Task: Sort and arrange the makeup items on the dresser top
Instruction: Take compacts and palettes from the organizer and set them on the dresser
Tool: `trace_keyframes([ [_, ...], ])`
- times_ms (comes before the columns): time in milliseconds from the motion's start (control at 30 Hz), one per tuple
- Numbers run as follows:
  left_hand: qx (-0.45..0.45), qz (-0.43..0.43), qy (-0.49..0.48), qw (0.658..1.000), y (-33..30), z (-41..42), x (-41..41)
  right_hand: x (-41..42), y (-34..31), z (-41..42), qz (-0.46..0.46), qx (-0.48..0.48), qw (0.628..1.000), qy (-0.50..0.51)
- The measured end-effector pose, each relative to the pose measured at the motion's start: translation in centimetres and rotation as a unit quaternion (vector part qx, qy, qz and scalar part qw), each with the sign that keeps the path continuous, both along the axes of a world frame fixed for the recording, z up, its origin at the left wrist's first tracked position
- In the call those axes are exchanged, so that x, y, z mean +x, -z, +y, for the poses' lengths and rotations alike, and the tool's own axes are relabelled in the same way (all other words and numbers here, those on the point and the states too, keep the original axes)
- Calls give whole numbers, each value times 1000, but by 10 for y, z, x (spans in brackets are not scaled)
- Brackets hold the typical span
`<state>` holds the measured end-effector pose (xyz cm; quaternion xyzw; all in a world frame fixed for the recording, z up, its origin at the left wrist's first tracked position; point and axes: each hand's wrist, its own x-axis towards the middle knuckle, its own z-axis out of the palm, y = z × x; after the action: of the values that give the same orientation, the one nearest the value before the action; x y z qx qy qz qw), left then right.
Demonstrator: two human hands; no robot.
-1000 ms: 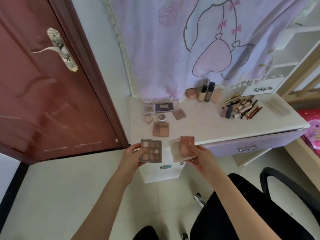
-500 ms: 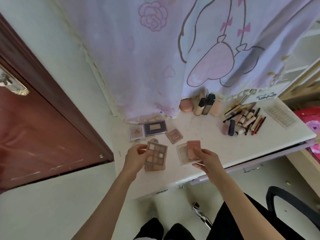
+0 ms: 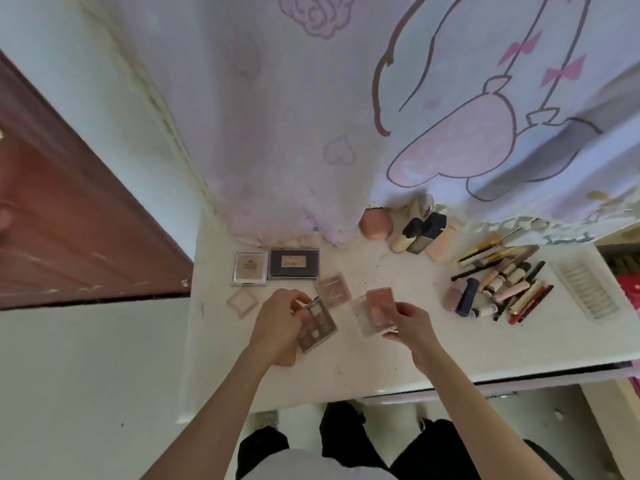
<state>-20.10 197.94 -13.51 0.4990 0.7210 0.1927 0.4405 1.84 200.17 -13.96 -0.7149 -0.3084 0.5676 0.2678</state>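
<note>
- left hand [image 3: 278, 323], centre frame: grip closed around a multi-pan eyeshadow palette [image 3: 317, 325] over the desk [image 3: 398, 355];
- right hand [image 3: 412, 323]: grip pinching a pink blush compact [image 3: 375, 315]

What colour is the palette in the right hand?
Peachy pink blush palette, in a clear case; head view.

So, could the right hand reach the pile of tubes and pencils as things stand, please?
Probably not freely: the right hand holds the pink blush compact, though the dresser top toward the pile lies bare.
</note>
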Motion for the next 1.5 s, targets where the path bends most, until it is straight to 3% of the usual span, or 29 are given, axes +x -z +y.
trace_keyframes([
  [400, -20, 234, 21, 972, 31, 19, 58, 34, 31, 64, -84, 11, 973, -215],
  [533, 14, 325, 60, 944, 43, 17, 66, 38, 45, 69, -152, 63, 949, -267],
  [700, 121, 425, 70, 894, 63, 3, 73, 45, 57, 68, -196, 147, 910, -335],
  [933, 152, 473, 80, 864, 75, -12, 87, 43, 68, 67, -191, 254, 866, -386],
  [1067, 95, 458, 53, 882, 76, -17, 96, 42, 80, 67, -180, 293, 834, -432],
  [1500, 96, 407, -21, 908, 80, -36, 127, 53, 77, 49, -207, 331, 791, -471],
])
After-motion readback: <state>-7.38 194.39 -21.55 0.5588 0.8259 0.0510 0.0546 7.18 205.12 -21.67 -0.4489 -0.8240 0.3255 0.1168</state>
